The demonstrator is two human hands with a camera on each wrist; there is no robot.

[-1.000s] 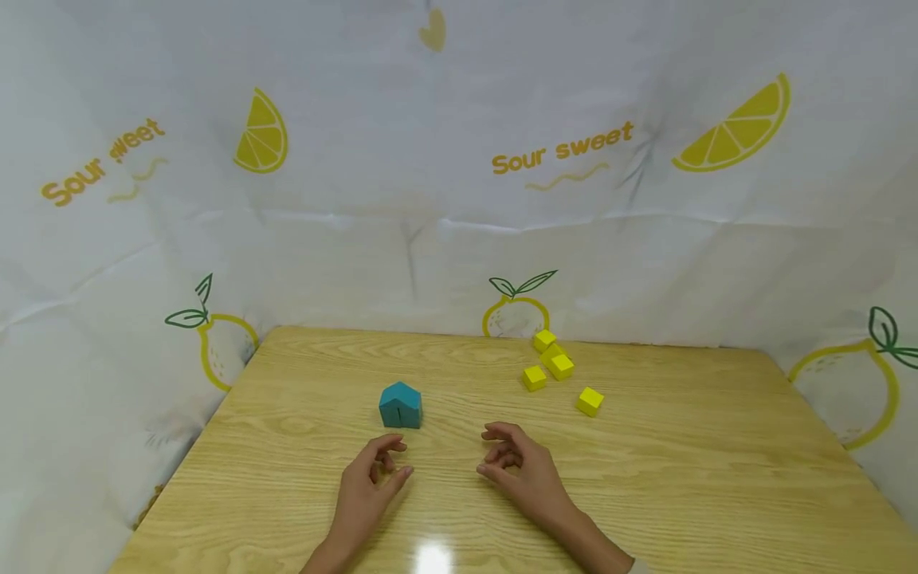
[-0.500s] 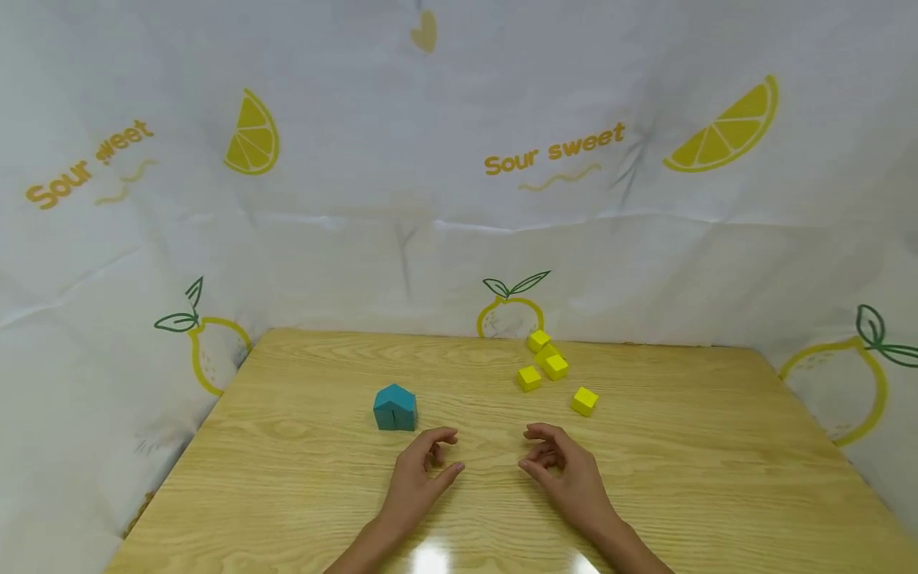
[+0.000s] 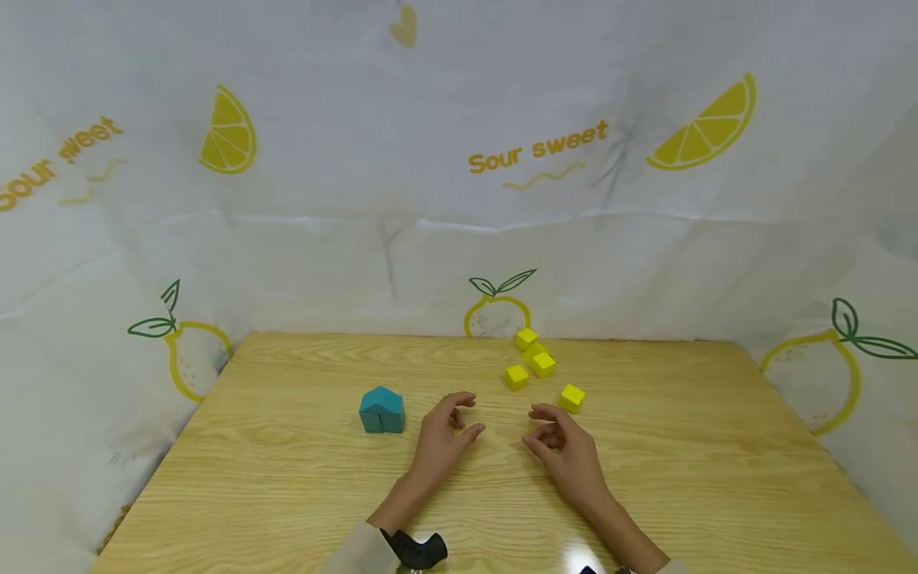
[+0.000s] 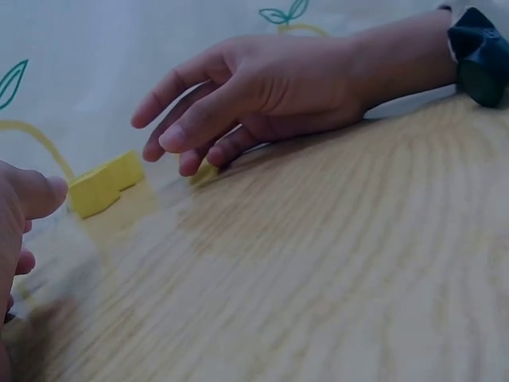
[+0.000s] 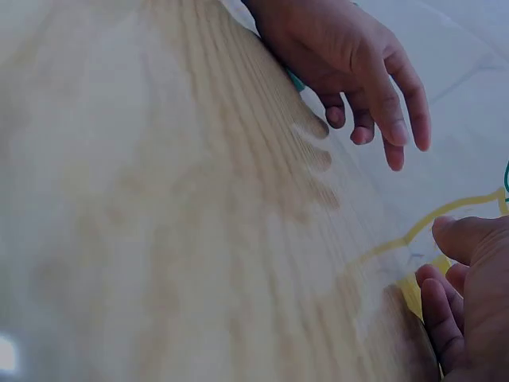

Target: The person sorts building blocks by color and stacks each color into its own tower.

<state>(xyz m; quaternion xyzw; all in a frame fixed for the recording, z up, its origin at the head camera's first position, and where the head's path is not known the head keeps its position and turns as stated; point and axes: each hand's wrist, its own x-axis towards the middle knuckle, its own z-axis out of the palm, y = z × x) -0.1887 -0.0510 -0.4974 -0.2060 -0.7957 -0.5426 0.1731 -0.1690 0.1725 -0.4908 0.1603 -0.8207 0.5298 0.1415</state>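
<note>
My left hand is over the wooden table, to the right of a blue house-shaped group of blocks, and holds nothing. Facing it, my right hand has loosely bent fingers with nothing between them. Just beyond the right hand's fingers sits a single yellow block. More yellow blocks lie farther back in a loose cluster. In the left wrist view, yellow blocks show beside the left thumb. A sliver of yellow appears behind the right hand in the right wrist view.
The wooden table backs onto a white cloth printed with lemons, which also hangs along both sides. A black device is strapped on the left wrist. Light glares near the table's front edge.
Both hands have moved right and, lately, forward, the left hand going from in front of the blue blocks to their right. The view has shifted slightly; the blocks keep their arrangement.
</note>
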